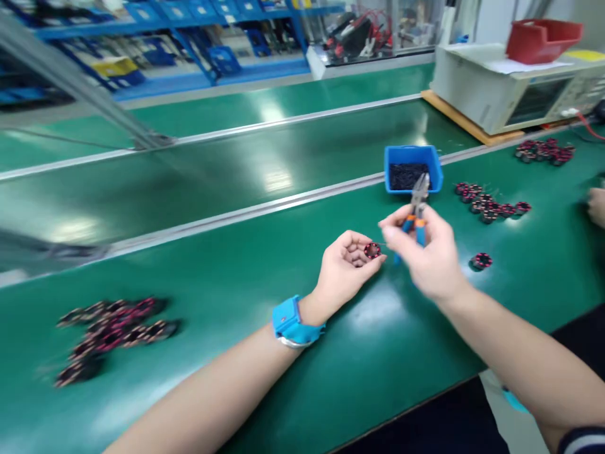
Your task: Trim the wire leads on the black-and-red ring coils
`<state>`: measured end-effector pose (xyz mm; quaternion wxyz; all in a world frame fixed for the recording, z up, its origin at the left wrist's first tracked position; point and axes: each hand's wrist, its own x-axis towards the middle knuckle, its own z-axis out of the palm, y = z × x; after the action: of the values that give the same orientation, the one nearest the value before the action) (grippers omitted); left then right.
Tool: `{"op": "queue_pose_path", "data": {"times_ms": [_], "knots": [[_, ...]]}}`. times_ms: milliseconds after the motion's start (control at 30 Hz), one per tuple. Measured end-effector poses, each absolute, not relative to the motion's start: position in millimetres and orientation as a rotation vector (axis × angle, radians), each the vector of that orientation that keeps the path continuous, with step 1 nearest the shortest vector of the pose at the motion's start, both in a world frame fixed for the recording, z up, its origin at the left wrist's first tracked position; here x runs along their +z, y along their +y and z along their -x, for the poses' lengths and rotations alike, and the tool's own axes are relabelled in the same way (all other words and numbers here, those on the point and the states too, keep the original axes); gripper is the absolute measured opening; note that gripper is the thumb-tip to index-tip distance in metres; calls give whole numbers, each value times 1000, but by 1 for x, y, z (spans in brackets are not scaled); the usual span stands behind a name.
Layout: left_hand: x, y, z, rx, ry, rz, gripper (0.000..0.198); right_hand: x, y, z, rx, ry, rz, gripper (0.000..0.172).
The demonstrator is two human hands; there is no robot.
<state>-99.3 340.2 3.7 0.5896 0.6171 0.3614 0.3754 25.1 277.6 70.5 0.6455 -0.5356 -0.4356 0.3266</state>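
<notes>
Between the thumb and fingers of my left hand (pixel 347 268) is a small ring-shaped wire-wound coil (pixel 372 251), dark with red and copper parts. A thin wire end sticks out of it toward my right hand (pixel 432 255). That hand is closed around pliers (pixel 420 214) with blue and orange handles, jaws pointing up and away from the coil. Whether the pliers' jaws are parted is hard to make out. A single similar coil (pixel 481 261) lies on the green table just right of my right hand. Behind the pliers stands a blue bin (pixel 390 170) of small black pieces.
Several coils lie in a blurred group (pixel 118 328) at the left, with more groups (pixel 491 205) at the right and far right. A metal rail (pixel 265 208) runs behind the work area. An instrument (pixel 491 88) carries a red bin (pixel 543 41). Another person's hand (pixel 596 205) shows at the right edge.
</notes>
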Motion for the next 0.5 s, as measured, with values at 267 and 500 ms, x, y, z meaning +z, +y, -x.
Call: {"op": "queue_pose_path", "data": {"times_ms": [267,500], "knots": [[16,326,166,892,1036,-1488,35,51,281,-15,1282,-1227,1570,29],[17,326,161,896,1066,-1752,35,45,285,2,1190,-1204,1520,31]]}}
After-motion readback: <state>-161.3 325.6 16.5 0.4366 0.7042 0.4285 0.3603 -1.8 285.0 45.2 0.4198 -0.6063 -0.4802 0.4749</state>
